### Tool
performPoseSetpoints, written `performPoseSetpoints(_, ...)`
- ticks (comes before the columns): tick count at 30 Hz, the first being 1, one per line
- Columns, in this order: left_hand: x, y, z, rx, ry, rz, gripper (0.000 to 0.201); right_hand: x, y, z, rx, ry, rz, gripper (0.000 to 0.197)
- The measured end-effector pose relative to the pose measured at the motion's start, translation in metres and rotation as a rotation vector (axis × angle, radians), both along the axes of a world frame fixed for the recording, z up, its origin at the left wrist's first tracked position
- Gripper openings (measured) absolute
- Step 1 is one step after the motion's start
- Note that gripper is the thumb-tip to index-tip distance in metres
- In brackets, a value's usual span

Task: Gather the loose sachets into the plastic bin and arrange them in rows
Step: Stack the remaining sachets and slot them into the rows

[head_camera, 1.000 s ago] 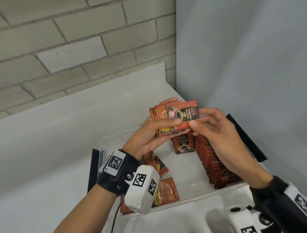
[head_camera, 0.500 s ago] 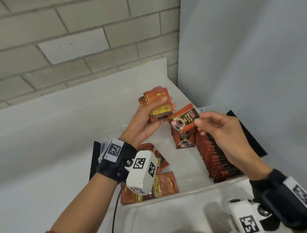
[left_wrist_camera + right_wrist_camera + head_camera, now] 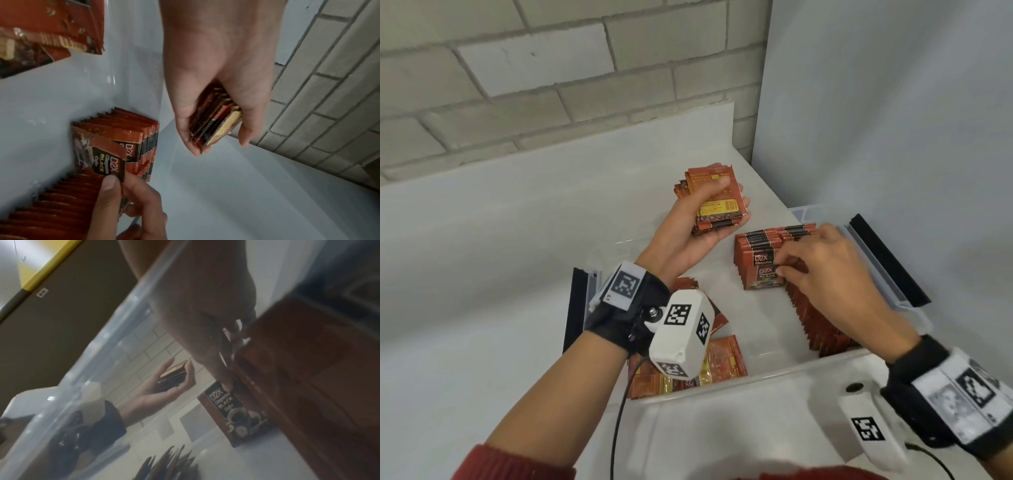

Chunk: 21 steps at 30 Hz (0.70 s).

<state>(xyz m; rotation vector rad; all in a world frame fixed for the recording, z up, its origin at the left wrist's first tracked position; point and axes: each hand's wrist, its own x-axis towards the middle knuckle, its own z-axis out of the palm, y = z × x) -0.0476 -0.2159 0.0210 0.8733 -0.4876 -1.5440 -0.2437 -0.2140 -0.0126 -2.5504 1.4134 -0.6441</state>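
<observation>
At the bin's (image 3: 887, 284) far end, one sachet (image 3: 102, 160) was pinched by the right hand (image 3: 825, 270); it was best stood flush against the short row (image 3: 760, 250). A stack (image 3: 717, 205) was clasped in the left hand (image 3: 688, 233).

Head view: from above, facing forward and down into the bin (image 3: 767, 368) near the wall corner. Left wrist view: close, along the left hand (image 3: 222, 68) toward the bin's far side. Right wrist view: very close, low inside the bin, blurred. All three share the front sachet (image 3: 765, 279) (image 3: 102, 157) (image 3: 230, 408).
</observation>
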Motion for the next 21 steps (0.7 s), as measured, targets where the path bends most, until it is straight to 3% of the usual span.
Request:
performPoseSetpoints(11,-0.001,0.001,0.001,0.085,-0.101,-0.142,0.03,-0.001,-0.002,-0.007,-0.097,0.012,0.103,0.022)
performPoseSetpoints(16,0.0,0.002,0.002,0.108,-0.222,-0.228,0.024,-0.004,-0.001,-0.009,-0.084,0.112,0.101,0.034)
performPoseSetpoints(21,-0.007,0.005,0.002,0.11,-0.294,-0.292,0.014,-0.018,-0.004,0.016,0.198,-0.009,0.068,0.038)
